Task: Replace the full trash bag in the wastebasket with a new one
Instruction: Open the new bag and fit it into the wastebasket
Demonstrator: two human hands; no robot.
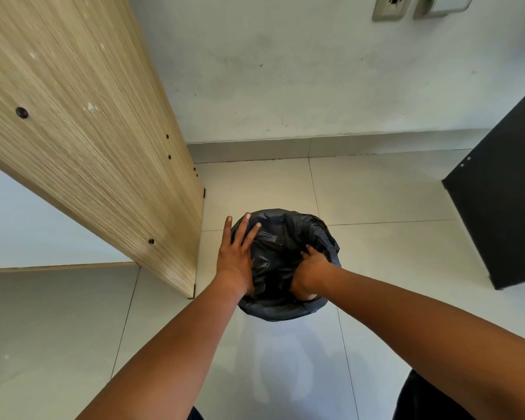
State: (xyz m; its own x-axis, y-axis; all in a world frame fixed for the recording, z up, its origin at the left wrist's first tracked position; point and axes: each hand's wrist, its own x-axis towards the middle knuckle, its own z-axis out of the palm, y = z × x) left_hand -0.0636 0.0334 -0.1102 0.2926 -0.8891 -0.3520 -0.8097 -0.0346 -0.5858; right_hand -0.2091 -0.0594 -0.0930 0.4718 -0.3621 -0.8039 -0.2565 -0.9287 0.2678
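A black trash bag (pixel 285 237) lines a small round wastebasket on the tiled floor, and its plastic is folded over the rim all around (pixel 279 312). My left hand (pixel 235 253) lies flat on the bag at the basket's left rim with its fingers straight and spread. My right hand (pixel 311 269) reaches inside the bag's mouth on the right, fingers curled into the plastic. The basket's own wall is hidden under the bag.
A light wooden cabinet panel (pixel 103 147) stands close on the left of the basket. A black furniture panel (pixel 503 207) stands at the right. The white wall (pixel 315 86) with a skirting tile is just behind the basket. Pale floor tiles (pixel 391 192) lie around it.
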